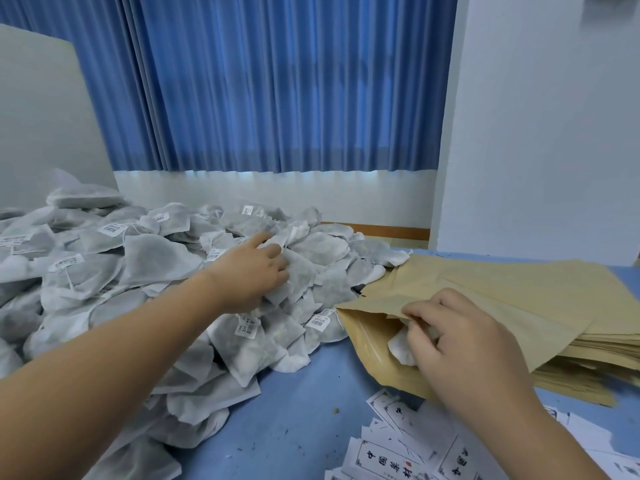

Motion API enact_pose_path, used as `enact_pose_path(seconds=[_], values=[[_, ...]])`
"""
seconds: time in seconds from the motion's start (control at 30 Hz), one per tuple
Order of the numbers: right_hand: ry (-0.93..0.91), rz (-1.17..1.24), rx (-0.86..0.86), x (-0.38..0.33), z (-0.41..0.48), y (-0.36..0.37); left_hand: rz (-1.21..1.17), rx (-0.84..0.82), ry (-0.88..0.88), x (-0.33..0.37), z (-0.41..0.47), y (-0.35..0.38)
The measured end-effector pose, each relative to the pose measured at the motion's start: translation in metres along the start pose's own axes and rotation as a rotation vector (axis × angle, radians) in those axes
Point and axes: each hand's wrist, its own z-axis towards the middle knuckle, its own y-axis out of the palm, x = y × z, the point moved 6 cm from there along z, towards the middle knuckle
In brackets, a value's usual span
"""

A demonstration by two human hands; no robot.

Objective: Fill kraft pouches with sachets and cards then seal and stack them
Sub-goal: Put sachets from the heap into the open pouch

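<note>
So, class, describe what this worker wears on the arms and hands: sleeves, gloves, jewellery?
Nothing is worn. The left hand and right hand are ungloved, with no rings showing, and both forearms are bare to the frame edge: no sleeve, watch or bracelet in view.

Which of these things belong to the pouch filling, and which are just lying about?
In the job: left hand on the sachet pile; right hand holding the open pouch, a sachet in its mouth; pouch stack; cards.
Just there: blue curtain; white board; table.
</note>
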Motion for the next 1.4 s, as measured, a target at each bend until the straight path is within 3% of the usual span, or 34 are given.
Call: enact_pose_path(seconds=[0.17, 0.37, 0.5, 0.63, 0.8, 1.17, 1.23, 1.3, 1.4], values=[[0.022, 0.023, 0.009, 0.004, 0.002, -0.003, -0.147, 0.523, -0.060, 0.006, -0.033, -0.071], [0.038, 0.068, 0.024, 0.009, 0.004, -0.006, -0.716, 0.681, -0.080, 0.040, -0.055, -0.122], [0.030, 0.091, 0.011, 0.010, 0.005, -0.005, -1.226, 0.726, -0.250, 0.065, -0.053, -0.136], [0.040, 0.093, -0.027, 0.014, 0.006, -0.002, -1.075, 0.770, -0.327, 0.091, -0.045, -0.143], [0.104, 0.138, 0.048, 0.024, 0.010, -0.011, -0.989, 0.765, -0.365, 0.111, -0.043, -0.144], [0.072, 0.173, 0.085, 0.017, 0.008, -0.009, -0.844, 0.533, -0.482, 0.113, -0.002, -0.152], [0.096, 0.187, 0.105, 0.023, 0.010, -0.012, -0.983, 0.542, -0.436, 0.116, 0.003, -0.148], [0.113, 0.208, 0.125, 0.028, 0.012, -0.016, -1.171, 0.543, -0.268, 0.126, 0.005, -0.141], [0.108, 0.230, 0.126, 0.028, 0.012, -0.018, -1.211, 0.552, -0.122, 0.133, 0.000, -0.139]])
